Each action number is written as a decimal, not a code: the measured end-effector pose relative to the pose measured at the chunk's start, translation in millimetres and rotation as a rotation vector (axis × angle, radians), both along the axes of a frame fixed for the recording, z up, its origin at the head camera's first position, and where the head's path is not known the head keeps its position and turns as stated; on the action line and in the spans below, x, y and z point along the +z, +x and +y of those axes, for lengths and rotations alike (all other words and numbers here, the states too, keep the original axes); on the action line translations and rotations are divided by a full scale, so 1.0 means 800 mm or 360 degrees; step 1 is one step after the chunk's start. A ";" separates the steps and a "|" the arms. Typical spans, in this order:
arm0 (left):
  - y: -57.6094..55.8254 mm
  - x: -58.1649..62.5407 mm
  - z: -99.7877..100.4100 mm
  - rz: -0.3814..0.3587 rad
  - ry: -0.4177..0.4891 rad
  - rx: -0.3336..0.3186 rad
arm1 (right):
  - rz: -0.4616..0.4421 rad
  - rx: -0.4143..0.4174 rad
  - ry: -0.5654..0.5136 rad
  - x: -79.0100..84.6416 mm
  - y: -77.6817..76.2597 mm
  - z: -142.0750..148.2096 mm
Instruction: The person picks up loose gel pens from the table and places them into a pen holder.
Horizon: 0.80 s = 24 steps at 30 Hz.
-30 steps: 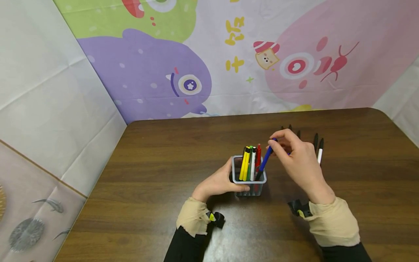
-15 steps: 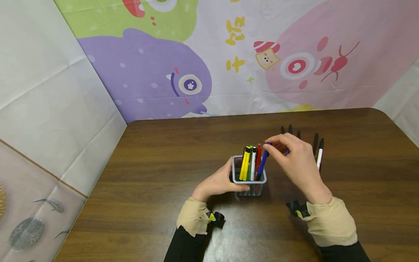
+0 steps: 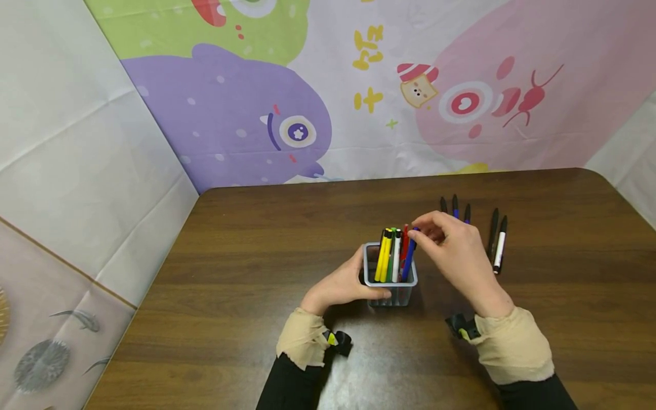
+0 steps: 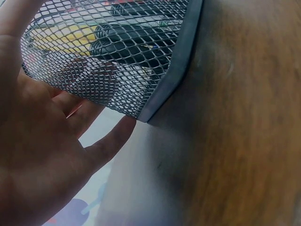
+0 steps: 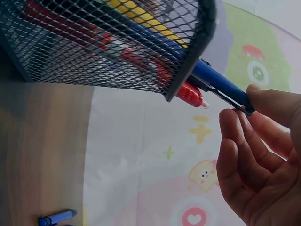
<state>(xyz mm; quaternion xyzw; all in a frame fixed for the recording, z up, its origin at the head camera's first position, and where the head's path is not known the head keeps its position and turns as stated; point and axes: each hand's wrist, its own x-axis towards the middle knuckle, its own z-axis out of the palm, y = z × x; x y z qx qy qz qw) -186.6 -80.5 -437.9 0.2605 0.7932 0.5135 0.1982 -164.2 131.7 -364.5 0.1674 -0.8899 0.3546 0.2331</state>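
In the head view my left hand (image 3: 340, 285) grips the dark mesh pen holder (image 3: 388, 284) from its left side, thumb along the front. The left wrist view shows its fingers around the mesh (image 4: 84, 77). Between thumb and fingertips, my right hand (image 3: 458, 256) pinches the top end of a blue pen (image 3: 409, 259). That pen's lower part is inside the holder, leaning toward the right rim; in the right wrist view its clip end sticks out beside a red pen (image 5: 190, 94). Yellow markers (image 3: 381, 262), a white marker (image 3: 396, 259) and a green one stand in the holder too.
Right of the holder on the brown table (image 3: 246, 262) lie a black-and-white marker (image 3: 500, 245) and a black pen (image 3: 492, 233). Several dark-tipped blue pens (image 3: 455, 208) lie beyond my right hand, partly hidden by it. A printed cloth (image 3: 369, 142) hangs behind the table.
My right hand has moved left and slightly down, lowering the blue pen deeper into the holder and bringing it more upright. My left hand stays in place on the holder.
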 end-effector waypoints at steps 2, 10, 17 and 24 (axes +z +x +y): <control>0.000 0.000 0.000 0.0000 -0.0007 0.0008 | -0.0023 0.0010 0.0008 -0.002 0.000 -0.001; 0.001 0.000 0.000 0.0025 0.0002 0.0020 | -0.0055 0.0037 0.0039 -0.010 -0.004 -0.007; 0.001 0.001 0.000 -0.0004 0.0021 0.0007 | -0.0038 0.0048 0.0041 -0.016 -0.006 -0.012; 0.000 0.001 0.000 -0.0011 0.0015 0.0010 | -0.0042 0.0028 0.0020 -0.019 -0.007 -0.012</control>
